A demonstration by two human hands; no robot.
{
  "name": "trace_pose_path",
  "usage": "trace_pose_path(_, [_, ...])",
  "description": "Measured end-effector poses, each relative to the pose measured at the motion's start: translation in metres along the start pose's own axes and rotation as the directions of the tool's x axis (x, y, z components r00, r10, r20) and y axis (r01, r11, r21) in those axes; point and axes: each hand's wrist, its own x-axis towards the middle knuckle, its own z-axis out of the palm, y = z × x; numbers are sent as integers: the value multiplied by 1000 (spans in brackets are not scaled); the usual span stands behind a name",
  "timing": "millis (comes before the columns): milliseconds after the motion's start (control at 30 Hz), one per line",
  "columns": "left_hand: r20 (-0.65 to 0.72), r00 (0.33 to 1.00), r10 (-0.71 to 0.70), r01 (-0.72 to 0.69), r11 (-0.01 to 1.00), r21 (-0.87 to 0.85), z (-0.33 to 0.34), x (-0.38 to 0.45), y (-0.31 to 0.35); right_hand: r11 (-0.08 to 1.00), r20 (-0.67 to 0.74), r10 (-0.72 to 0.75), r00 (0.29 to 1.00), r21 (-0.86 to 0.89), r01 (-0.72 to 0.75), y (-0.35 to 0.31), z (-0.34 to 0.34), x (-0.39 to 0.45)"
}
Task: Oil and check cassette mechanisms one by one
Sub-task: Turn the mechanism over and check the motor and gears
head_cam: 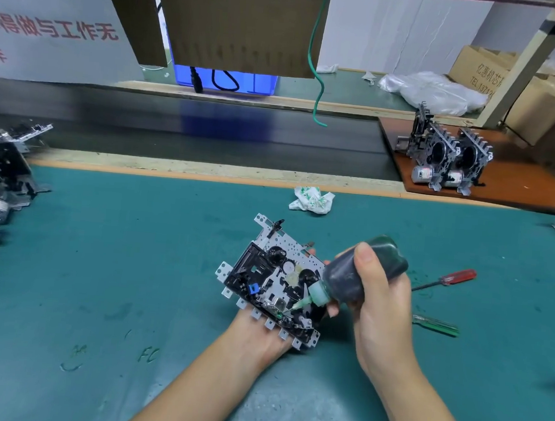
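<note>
One head-worn wide-angle camera looks forward and down, close over the near green tabletop (97, 261), reaching the far wall.

Even, fairly bright overhead light falls on the green mat (97, 261), leaving only soft shadows. A blue glow shines from the box (227, 80) at the back. Edges bend with wide-angle distortion; the far corners look slightly soft.
</note>
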Motion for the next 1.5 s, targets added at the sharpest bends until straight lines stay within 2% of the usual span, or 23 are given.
trace_pose_path(100, [-62, 998, -4, 4, 1000, -12, -3, 5, 2, 999, -9, 27, 1000, 21, -27, 0, -3, 0])
trace_pose_path(133, [-1, 1000, -28, 28, 1000, 0, -7, 6, 1, 996, -23, 48, 999, 74, -46, 0, -4, 1])
trace_pose_path(167, [179, 983, -37, 37, 999, 7, -6, 6, -1, 988, -45, 64, 997, 141, -57, -1, -6, 2])
trace_pose_path(200, [354, 935, 7, -19, 999, 31, 1, 1, 2, 978, -71, 60, 996, 204, -44, -2, -9, 5])
trace_pose_path(233, [398, 904, 154, -203, 976, 84, 4, -5, 15, 968, -93, 33, 995, 251, -9, -5, -12, 8])
trace_pose_path(267, [394, 882, 259, -312, 947, 76, 5, -7, 24, 962, -112, -8, 994, 272, 39, -7, -17, 12])
trace_pose_path(333, [359, 828, 431, -538, 792, 289, 17, -10, 20, 973, -138, -87, 987, 199, 113, -9, -26, 20])
trace_pose_path(367, [264, 912, 314, -400, 822, 405, 23, -12, 16, 990, -158, -111, 981, 70, 124, -8, -30, 22])
trace_pose_path(400, [165, 915, 367, -400, 787, 469, 21, -10, 17, 989, -176, -132, 976, -84, 118, -6, -33, 24])
trace_pose_path(467, [110, 726, 679, -495, 406, 768, 18, -13, 19, 955, -154, -153, 976, -277, 106, 2, -36, 28])
trace_pose_path(533, [277, 620, 734, -498, 95, 862, 13, -12, 15, 942, -78, -122, 990, -324, 90, 12, -36, 31])
trace_pose_path(667, [387, 614, 688, -404, -148, 903, 9, -17, 15, 918, 26, -48, 998, -393, 55, 26, -36, 36])
trace_pose_path(733, [365, 671, 645, -341, -169, 925, 9, -16, 24, 865, 49, -55, 997, -496, 72, 29, -34, 36])
trace_pose_path(800, [341, 746, 572, -310, -155, 938, 5, -16, 38, 767, 0, -217, 976, -618, 171, 23, -32, 32])
trace_pose_path(867, [345, 817, 462, -345, -89, 934, -1, -21, 52, 593, -3, -529, 849, -717, 367, 10, -32, 23])
trace_pose_path(900, [361, 838, 410, -375, -49, 926, -5, -24, 56, 512, 66, -599, 798, -734, 446, 3, -31, 17])
trace_pose_path(967, [413, 833, 368, -430, -40, 902, -13, -28, 58, 453, 356, -430, 830, -710, 539, -7, -23, 4])
trace_pose_path(1033, [463, 804, 374, -469, -79, 879, -18, -28, 58, 291, 599, 42, 799, -773, 564, -8, -14, -1])
trace_pose_path(1100, [484, 794, 369, -487, -92, 868, -19, -26, 58, 61, 621, 310, 720, -769, 637, -4, -12, 1])
trace_pose_path(1167, [482, 797, 364, -486, -87, 869, -22, -24, 60, -44, 587, 357, 727, -767, 641, -3, -13, 8])
trace_pose_path(1400, [493, 794, 357, -521, -20, 854, -25, -25, 61, -168, 641, 357, 680, -672, 722, -15, 1, 13])
trace_pose_path(1467, [440, 814, 379, -518, 132, 845, -22, -29, 62, -16, 644, 365, 673, -718, 696, -23, -4, 10])
trace_pose_path(1500, [403, 834, 376, -507, 236, 829, -22, -30, 64, 146, 625, 373, 686, -769, 622, -28, -7, 8])
